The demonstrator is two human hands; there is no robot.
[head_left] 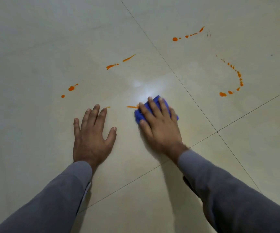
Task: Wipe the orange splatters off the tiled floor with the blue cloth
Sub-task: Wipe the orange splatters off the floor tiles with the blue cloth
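The right hand [159,125] presses flat on the cloth [138,116], fingers spread over it. The cloth lies bunched on the floor [35,47], touching an orange streak [132,107] at its left edge. Left of the cloth, the left hand [92,137] rests open on the floor. More splatters [239,78] lie beyond the cloth.

bunched blue cloth [140,116] lying on pale tiled floor [51,39], under right hand [159,126] | left hand [92,137] lying flat at cloth's 9 o'clock, apart | short orange streak [131,107] touching cloth's 10 o'clock edge | curved orange droplet trail [239,76] sitting at 2 o'clock
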